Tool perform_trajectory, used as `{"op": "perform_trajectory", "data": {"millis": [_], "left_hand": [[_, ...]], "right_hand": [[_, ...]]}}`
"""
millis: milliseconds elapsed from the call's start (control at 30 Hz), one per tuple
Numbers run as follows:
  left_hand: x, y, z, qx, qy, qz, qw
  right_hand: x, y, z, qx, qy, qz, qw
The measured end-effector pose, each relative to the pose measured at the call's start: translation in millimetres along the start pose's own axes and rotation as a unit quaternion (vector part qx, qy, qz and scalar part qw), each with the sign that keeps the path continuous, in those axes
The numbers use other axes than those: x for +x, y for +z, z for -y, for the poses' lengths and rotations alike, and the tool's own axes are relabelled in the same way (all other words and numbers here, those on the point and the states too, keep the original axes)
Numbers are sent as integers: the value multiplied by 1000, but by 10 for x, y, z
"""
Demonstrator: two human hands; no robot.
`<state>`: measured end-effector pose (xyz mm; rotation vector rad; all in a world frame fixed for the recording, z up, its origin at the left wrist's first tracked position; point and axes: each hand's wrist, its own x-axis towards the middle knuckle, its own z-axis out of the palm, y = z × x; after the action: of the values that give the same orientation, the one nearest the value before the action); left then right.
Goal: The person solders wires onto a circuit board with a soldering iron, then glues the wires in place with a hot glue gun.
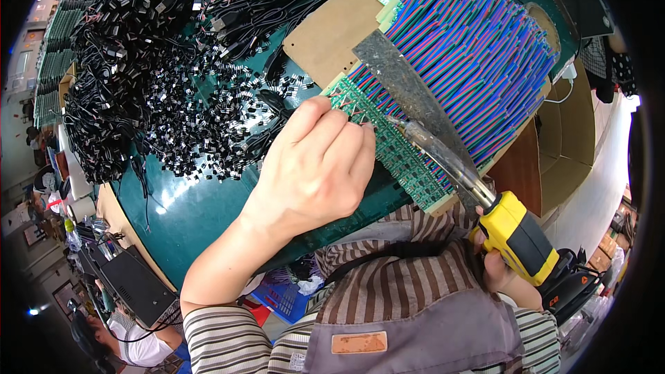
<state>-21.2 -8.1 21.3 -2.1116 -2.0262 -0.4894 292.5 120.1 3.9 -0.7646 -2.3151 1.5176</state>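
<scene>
My left hand (315,166) is closed, knuckles up, over the left end of a row of green circuit boards (405,163). Its fingertips are mostly hidden, so what they pinch cannot be made out; short thin wires (352,105) stick up beside them. In my right hand (495,269) is a yellow and black soldering gun (519,235), its tip pointing up and left, close above the boards. A flat, worn metal bar (415,86) lies across the bundle of blue, red, green and black wires (478,48) that runs back from the boards.
A brown board (339,28) lies beneath the wire bundle on the teal table (173,208). Heaped black cables (111,104) and small connectors (194,118) cover the far left. An open cardboard box (568,145) stands at right, a blue basket (280,301) below the table edge.
</scene>
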Motion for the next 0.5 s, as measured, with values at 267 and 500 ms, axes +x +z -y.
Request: {"op": "perform_trajectory", "data": {"millis": [267,500], "left_hand": [[-38,31,10,-2,44,-34,998],[-15,25,16,-20,38,-21,999]], "right_hand": [[-82,-35,-83,-11,4,30,999],[180,9,37,-24,-100,20,995]]}}
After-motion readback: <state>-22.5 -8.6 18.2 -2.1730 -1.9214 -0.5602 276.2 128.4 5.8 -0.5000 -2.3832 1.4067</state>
